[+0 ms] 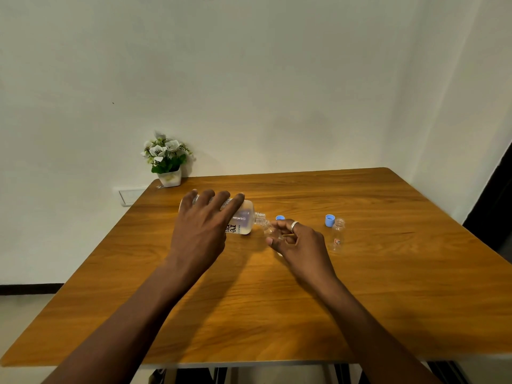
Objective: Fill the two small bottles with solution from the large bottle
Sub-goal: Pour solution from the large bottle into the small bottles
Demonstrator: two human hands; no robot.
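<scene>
My left hand [203, 225] grips the large translucent bottle [243, 218], tipped nearly flat with its uncapped neck pointing right. The neck meets the mouth of a small clear bottle [271, 231] held tilted in my right hand [300, 242], which wears a ring. Most of that small bottle is hidden by my fingers. A second small clear bottle [338, 235] stands upright and uncapped to the right, apart from both hands. Two blue caps lie on the wooden table [277, 300]: one cap [280, 217] just behind my right hand, a bigger cap [329, 220] beside the standing bottle.
A small white pot of artificial white flowers [167, 162] stands at the table's far left corner, against the wall. A wall socket [130, 195] sits left of the table. The table's near edge runs along the bottom of the view.
</scene>
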